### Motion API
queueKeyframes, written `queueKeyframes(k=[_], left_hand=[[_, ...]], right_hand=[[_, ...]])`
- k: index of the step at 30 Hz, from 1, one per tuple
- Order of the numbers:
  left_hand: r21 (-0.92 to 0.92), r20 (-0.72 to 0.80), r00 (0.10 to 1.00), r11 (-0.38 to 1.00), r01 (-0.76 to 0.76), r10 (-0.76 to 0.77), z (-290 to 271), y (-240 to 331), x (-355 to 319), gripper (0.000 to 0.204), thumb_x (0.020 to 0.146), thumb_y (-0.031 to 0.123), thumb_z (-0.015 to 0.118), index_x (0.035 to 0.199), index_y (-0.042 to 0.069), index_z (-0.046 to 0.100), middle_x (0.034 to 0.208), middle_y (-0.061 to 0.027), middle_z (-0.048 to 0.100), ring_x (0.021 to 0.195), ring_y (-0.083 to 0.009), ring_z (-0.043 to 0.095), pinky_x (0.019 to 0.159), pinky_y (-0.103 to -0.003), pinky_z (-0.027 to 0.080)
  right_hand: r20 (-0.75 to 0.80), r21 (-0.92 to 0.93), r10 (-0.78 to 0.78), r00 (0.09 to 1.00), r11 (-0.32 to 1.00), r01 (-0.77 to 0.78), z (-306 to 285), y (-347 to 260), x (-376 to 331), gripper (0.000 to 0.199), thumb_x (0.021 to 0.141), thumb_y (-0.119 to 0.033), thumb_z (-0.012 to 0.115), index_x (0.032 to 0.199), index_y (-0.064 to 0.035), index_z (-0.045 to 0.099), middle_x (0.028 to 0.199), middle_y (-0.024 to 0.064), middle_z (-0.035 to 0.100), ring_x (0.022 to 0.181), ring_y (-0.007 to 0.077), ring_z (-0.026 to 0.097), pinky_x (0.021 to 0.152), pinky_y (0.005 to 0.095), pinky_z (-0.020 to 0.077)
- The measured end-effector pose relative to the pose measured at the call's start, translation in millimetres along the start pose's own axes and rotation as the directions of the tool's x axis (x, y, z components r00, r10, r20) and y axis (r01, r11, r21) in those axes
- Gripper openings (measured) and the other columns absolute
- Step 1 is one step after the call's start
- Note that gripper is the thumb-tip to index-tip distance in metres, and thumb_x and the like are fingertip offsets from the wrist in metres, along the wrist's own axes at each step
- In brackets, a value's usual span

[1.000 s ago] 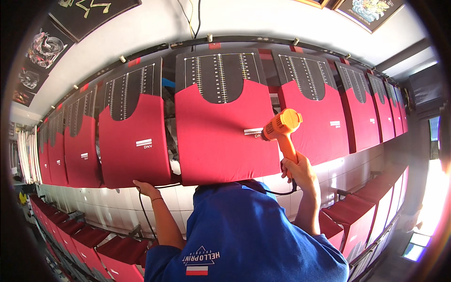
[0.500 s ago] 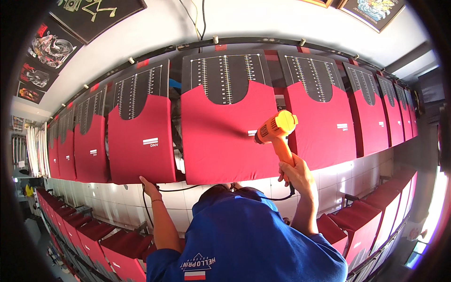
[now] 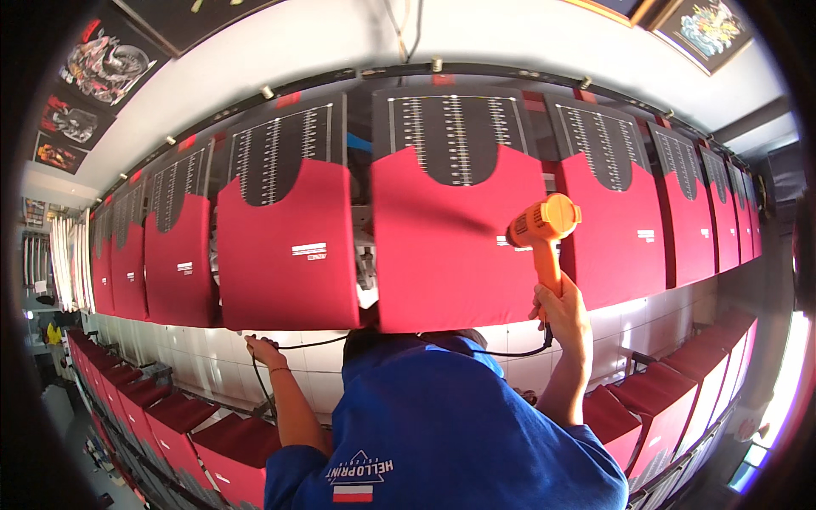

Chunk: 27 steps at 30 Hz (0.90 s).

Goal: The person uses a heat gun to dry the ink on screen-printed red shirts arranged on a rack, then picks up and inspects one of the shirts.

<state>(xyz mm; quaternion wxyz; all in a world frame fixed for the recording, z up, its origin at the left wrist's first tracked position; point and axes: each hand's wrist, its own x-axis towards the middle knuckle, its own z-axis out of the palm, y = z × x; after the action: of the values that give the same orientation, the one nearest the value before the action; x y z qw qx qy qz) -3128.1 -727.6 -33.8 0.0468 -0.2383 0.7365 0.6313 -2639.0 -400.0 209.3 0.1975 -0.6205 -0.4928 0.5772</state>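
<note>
My right hand (image 3: 568,316) is wrapped round the handle of an orange heat gun (image 3: 552,219). Its dark nozzle points left, above the right part of a red shirt (image 3: 450,280) stretched on a black board, beside a small white print. My left hand (image 3: 267,352) is closed at the black power cord (image 3: 310,344), which runs through or along its fingers. It is just below the lower edge of another red shirt (image 3: 280,272), pulled over the neighbouring board on the left; whether it touches that edge I cannot tell.
Black boards with ruled scales (image 3: 459,127) and red shirts line a rail (image 3: 365,75) along the white wall. A second row of red-covered boards (image 3: 234,442) stands behind me on both sides. White tiles (image 3: 319,374) cover the floor between. Framed pictures (image 3: 705,34) hang on the wall.
My left hand has come off the left shirt's lower edge and moved back and left along it. The heat gun stays over the same shirt, slightly raised. The whole view has shifted.
</note>
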Motion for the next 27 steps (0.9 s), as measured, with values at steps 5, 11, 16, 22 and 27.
queueKeyframes(k=[5, 11, 16, 22, 27], left_hand=[[0.001, -0.311, 0.95, 1.0, 0.029, -0.027, -27.4, 32.1, 141.3, 0.038, 0.093, 0.033, 0.037, 0.115, 0.011, 0.059, 0.073, -0.0074, 0.057, 0.055, -0.019, 0.048, 0.051, -0.039, 0.04], [0.053, -0.164, 0.986, 0.998, 0.039, -0.03, -47.5, 76.7, 285.4, 0.055, 0.1, 0.039, 0.028, 0.129, -0.003, 0.049, 0.116, -0.0199, 0.059, 0.09, -0.0309, 0.061, 0.074, -0.042, 0.053], [-0.184, -0.04, 0.999, 0.983, 0.0, -0.007, -23.6, 98.4, 300.9, 0.072, 0.102, 0.049, 0.027, 0.136, -0.013, 0.041, 0.138, -0.0278, 0.047, 0.12, -0.0407, 0.053, 0.102, -0.046, 0.047], [-0.217, 0.031, 1.0, 0.976, -0.001, 0.007, -26.8, 101.5, 297.7, 0.072, 0.102, 0.052, 0.03, 0.138, -0.009, 0.042, 0.141, -0.024, 0.045, 0.123, -0.0383, 0.052, 0.103, -0.044, 0.046], [-0.079, 0.011, 0.999, 0.996, -0.037, 0.038, -30.4, 104.6, 301.1, 0.074, 0.101, 0.054, 0.033, 0.138, -0.01, 0.042, 0.141, -0.0245, 0.046, 0.121, -0.0376, 0.053, 0.103, -0.042, 0.046]], right_hand=[[0.126, 0.097, -0.05, 0.991, 0.995, 0.038, 103.7, -14.3, -13.2, 0.021, 0.092, -0.017, 0.057, 0.103, 0.001, 0.054, 0.071, 0.005, 0.058, 0.054, 0.0116, 0.059, 0.046, 0.0249, 0.0473], [0.432, 0.025, -0.031, 0.901, 0.999, 0.022, 276.6, -60.4, -36.0, 0.024, 0.092, -0.018, 0.061, 0.105, 0.0008, 0.056, 0.077, 0.0043, 0.061, 0.061, 0.0112, 0.06, 0.053, 0.0258, 0.0474], [0.361, -0.157, 0.017, 0.932, 0.987, 0.043, 367.9, -81.9, -54.7, 0.026, 0.092, -0.02, 0.062, 0.106, 0.0012, 0.056, 0.078, 0.0051, 0.061, 0.062, 0.012, 0.061, 0.053, 0.0269, 0.0481], [0.288, -0.181, 0.033, 0.957, 0.983, 0.02, 396.7, -97.9, -67.5, 0.022, 0.092, -0.019, 0.062, 0.1, 0.0001, 0.055, 0.076, 0.0046, 0.06, 0.06, 0.0097, 0.061, 0.048, 0.0231, 0.0461], [0.288, -0.148, 0.03, 0.957, 0.989, 0.014, 398.8, -100.2, -67.7, 0.022, 0.092, -0.019, 0.062, 0.099, 0.0001, 0.054, 0.075, 0.0048, 0.059, 0.059, 0.0104, 0.061, 0.047, 0.0233, 0.0462]])
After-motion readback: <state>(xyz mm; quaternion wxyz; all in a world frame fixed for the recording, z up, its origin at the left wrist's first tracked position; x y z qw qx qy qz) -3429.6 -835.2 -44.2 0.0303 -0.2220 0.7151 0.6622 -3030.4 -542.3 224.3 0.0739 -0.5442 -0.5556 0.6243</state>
